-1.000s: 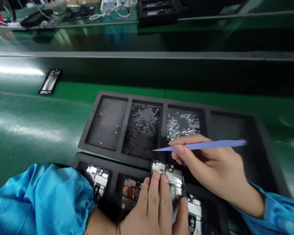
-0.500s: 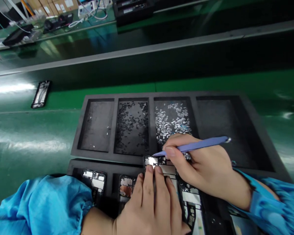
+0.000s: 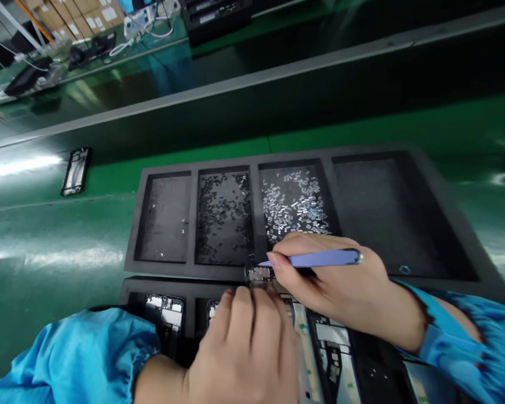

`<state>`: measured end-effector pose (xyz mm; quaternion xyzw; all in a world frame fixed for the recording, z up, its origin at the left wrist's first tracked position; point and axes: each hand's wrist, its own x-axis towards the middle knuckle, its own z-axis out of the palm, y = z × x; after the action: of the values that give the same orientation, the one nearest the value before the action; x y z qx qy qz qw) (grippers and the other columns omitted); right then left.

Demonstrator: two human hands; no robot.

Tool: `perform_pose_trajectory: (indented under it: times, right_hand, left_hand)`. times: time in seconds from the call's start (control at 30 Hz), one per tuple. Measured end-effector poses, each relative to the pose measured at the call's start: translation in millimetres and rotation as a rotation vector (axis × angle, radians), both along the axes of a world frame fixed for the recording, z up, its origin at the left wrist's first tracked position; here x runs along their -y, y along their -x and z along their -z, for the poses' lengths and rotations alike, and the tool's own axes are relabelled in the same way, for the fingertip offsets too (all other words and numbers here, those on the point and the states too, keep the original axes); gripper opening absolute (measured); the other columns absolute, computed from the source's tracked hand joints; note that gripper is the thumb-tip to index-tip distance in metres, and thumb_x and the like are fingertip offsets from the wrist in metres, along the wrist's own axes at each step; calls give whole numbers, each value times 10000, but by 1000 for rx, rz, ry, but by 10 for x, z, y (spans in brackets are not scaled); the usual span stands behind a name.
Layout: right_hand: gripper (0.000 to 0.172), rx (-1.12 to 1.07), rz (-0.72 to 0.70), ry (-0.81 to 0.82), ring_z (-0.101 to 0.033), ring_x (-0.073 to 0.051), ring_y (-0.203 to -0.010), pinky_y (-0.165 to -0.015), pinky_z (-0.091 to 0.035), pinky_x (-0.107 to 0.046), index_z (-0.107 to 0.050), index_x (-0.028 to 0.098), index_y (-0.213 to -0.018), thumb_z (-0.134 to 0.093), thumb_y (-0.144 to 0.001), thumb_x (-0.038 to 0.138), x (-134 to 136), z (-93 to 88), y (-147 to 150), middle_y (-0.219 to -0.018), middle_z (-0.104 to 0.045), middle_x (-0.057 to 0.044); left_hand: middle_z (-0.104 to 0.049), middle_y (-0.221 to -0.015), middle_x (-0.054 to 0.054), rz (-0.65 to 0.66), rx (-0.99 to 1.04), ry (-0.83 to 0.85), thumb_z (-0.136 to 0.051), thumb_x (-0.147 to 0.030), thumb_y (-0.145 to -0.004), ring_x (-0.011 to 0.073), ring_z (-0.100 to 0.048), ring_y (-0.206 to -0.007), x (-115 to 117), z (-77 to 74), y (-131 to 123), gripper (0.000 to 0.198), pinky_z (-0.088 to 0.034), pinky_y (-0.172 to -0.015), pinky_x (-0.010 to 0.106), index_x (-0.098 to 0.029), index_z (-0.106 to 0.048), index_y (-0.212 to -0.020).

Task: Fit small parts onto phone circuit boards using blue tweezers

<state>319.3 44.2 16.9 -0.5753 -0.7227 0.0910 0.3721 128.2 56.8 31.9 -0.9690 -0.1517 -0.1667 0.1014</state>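
Observation:
My right hand (image 3: 336, 280) holds blue-purple tweezers (image 3: 320, 258) in a pinch, their tip at the top edge of an opened phone (image 3: 258, 274). Grid-patterned metal shows at that phone's upper end. My left hand (image 3: 248, 342) lies over the lower part of the same phone, fingers bent round it, fingertips hidden. To its left in the lower foam tray (image 3: 134, 286), another opened phone (image 3: 166, 314) shows silver plates. More opened phone bodies (image 3: 332, 336) lie to the right, under my right wrist. Whether the tweezers grip anything is too small to see.
Beyond the phones stands a dark compartment tray (image 3: 256, 193). One compartment holds many small silver pieces (image 3: 294, 205), another small black pieces (image 3: 225, 213). A phone frame (image 3: 76, 171) lies on the green table at left. Cardboard boxes (image 3: 79, 19) and cables are at the back.
My left fingers, stretched flat over the phone before, have drawn back and bent. The bright plate at the phone's top now appears as a grid pattern. The tweezers have shifted slightly left.

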Motion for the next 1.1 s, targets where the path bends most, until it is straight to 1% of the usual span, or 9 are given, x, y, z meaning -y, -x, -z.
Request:
perform_pose_trajectory:
  times: [0.07,0.13,0.27,0.33,0.47,0.67,0.8,0.97,1.1]
  right_hand:
    - [214,-3,-3,-21,-639,-146,-599,-575,-504,-285,-554,240,-833,-481,-1027,187,-3,18,-4,-702,-668,4]
    - [200,-25,-18,-37,-628,-138,-597,-592,-512,-275,-549,234,-844,-485,-1027,183,-9,33,-11,-713,-655,7]
    - [187,-88,-46,-19,-606,-135,-584,-596,-502,-278,-537,222,-847,-480,-1017,173,-18,29,-40,-700,-624,13]
    - [185,-165,1,7,-599,-133,-569,-578,-487,-280,-534,224,-851,-461,-1016,182,-18,8,-63,-697,-624,14]
    - [200,-328,161,59,-573,-120,-541,-532,-452,-268,-536,227,-838,-458,-1018,192,-21,-40,-105,-683,-619,18]
    - [227,-346,186,164,-519,-104,-478,-497,-418,-262,-566,213,-825,-458,-1023,237,-57,-47,-126,-600,-565,46]
    - [208,-337,203,215,-503,-92,-464,-498,-402,-248,-571,205,-829,-472,-1008,244,-68,-50,-130,-565,-531,67]
    - [220,-375,202,255,-526,-95,-478,-515,-416,-244,-576,213,-833,-462,-1011,273,-65,-53,-140,-579,-557,67]
    - [226,-391,209,279,-501,-105,-472,-508,-397,-255,-578,224,-832,-460,-1012,292,-61,-39,-156,-561,-524,72]
  left_hand:
    - [-680,-759,94,-62,-41,23,-614,-279,-940,246,-652,-584,-90,-29,3,322,-525,-450,369,-14,-718,-1090]
    - [-598,-673,39,-81,-95,38,-587,-279,-973,207,-577,-507,-175,-31,3,330,-452,-380,347,-11,-708,-1121]
    - [-612,-699,29,-18,-164,28,-567,-261,-1004,180,-590,-537,-286,5,6,377,-463,-414,332,27,-658,-1229]
    - [-615,-701,28,22,-174,24,-571,-258,-1001,175,-584,-532,-313,14,7,380,-456,-412,330,33,-655,-1230]
    - [-588,-666,16,68,-184,17,-613,-256,-977,175,-562,-506,-326,15,14,378,-440,-390,325,37,-661,-1212]
    - [-537,-545,-14,97,-81,-41,-653,-172,-941,156,-491,-397,-274,76,50,364,-368,-326,310,106,-647,-1177]
    - [-596,-580,10,106,-97,15,-615,-167,-970,153,-546,-430,-278,79,43,345,-420,-349,305,101,-631,-1188]
    - [-654,-634,33,69,-161,74,-527,-177,-1018,165,-607,-479,-308,28,31,303,-476,-395,321,51,-634,-1186]
    - [-682,-658,50,95,-133,67,-560,-161,-1012,149,-599,-471,-286,35,39,288,-490,-405,311,71,-625,-1168]
